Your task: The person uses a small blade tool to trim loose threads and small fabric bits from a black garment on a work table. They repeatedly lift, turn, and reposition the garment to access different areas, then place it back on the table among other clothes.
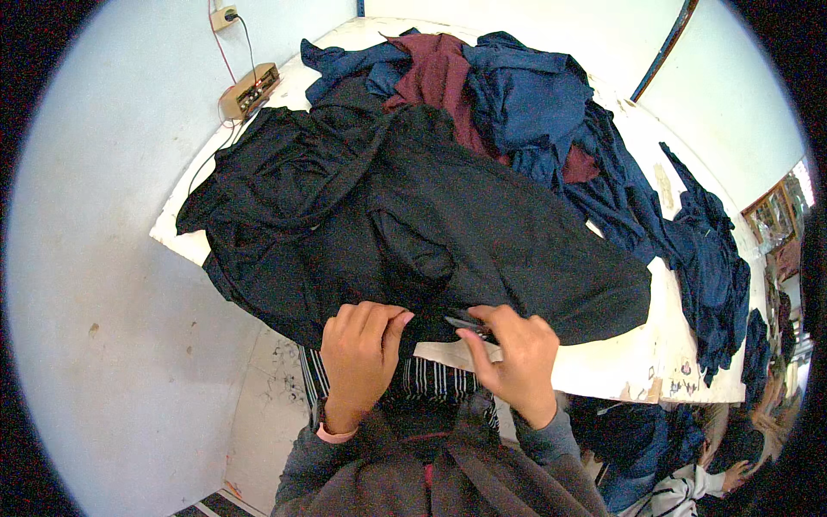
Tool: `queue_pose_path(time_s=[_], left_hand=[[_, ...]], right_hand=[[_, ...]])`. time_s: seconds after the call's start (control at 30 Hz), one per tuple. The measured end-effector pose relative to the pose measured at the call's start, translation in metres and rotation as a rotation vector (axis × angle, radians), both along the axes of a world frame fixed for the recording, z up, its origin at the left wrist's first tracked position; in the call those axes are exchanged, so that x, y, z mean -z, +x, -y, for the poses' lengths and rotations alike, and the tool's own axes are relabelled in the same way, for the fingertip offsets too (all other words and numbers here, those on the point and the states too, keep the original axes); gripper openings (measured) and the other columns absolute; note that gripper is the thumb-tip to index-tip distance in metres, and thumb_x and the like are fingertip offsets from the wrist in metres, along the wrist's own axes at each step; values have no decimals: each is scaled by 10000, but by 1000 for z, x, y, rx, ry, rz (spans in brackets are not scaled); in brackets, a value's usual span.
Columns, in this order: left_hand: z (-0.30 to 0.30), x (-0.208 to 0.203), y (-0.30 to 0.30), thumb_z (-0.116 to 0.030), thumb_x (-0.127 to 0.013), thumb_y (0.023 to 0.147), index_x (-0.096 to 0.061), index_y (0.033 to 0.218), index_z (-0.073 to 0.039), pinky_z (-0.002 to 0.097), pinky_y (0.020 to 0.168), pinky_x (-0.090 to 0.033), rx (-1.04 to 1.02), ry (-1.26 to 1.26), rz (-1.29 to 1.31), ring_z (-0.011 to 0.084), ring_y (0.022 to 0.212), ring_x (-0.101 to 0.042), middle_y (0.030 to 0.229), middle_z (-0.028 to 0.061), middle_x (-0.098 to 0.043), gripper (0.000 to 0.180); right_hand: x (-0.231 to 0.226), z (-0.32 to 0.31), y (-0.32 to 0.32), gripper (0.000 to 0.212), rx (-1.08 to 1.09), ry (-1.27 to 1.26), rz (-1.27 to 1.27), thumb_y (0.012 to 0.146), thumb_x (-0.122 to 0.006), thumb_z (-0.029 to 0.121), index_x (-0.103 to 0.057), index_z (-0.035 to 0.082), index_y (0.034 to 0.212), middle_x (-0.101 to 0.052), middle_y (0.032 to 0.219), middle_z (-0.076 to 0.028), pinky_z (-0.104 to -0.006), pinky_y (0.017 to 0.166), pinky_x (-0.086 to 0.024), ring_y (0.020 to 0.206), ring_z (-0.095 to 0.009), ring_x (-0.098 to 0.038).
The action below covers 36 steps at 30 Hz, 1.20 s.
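A large black garment (pixel 482 233) lies spread and folded over the near part of the table. At its near edge my left hand (pixel 357 353) is closed, thumb and fingers pinching the black cloth. To the right, my right hand (pixel 515 351) grips a small pair of thread snips (pixel 465 325). Their pointed blades face left, toward the left hand, and lie against the black cloth. The snips' grip is mostly hidden by the fingers. A gap of cloth separates the two hands.
Navy garments (pixel 530 95) and a maroon cloth (pixel 431 73) are heaped farther back on the white table (pixel 603 370). More navy cloth (pixel 711 276) hangs over its right side. A brown box with wires (pixel 250 90) sits by the left wall. Another person's hand (pixel 735 476) shows at lower right.
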<state>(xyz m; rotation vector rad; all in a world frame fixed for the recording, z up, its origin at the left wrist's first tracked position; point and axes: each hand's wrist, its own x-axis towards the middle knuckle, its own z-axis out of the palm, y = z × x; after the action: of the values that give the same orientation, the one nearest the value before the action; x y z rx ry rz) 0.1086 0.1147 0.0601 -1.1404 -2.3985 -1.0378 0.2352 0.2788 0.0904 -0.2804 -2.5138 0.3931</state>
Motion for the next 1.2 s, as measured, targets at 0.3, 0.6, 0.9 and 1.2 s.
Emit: queue_pose_path(time_s=[0.3, 0.6, 0.9, 1.2], left_hand=[[2, -3, 9, -233, -717, 901, -703, 897, -112, 382, 665, -404, 50, 16, 22, 252, 775, -592, 832, 28, -650, 122], [10, 15, 36, -329, -793, 822, -694, 891, -165, 360, 646, -406, 207, -106, 82, 210, 763, -584, 861, -7, -624, 204], [-18, 22, 11, -278, -808, 812, -703, 896, -125, 368, 692, -431, 32, -25, -54, 235, 863, -586, 1004, 35, -600, 204], [-6, 19, 19, -212, -778, 849, -726, 947, -111, 375, 709, -439, 132, 71, 132, 238, 828, -565, 1003, 41, -600, 150]], right_hand=[[21, 14, -22, 180, -10, 195, 33, 822, -783, 192, -689, 113, 954, -638, 740, 3, -338, 564, -382, 605, -181, -625], [19, -5, -9, 177, 128, -137, -157, 827, -802, 149, -719, 81, 967, -726, 826, -46, -314, 568, -423, 618, -198, -631], [17, -5, 0, 208, 142, -244, -156, 829, -807, 165, -723, 62, 990, -720, 817, -74, -312, 588, -437, 633, -194, -628], [11, -8, 5, 240, 9, -11, -70, 793, -820, 188, -713, 94, 987, -723, 851, -17, -316, 590, -386, 655, -183, -652]])
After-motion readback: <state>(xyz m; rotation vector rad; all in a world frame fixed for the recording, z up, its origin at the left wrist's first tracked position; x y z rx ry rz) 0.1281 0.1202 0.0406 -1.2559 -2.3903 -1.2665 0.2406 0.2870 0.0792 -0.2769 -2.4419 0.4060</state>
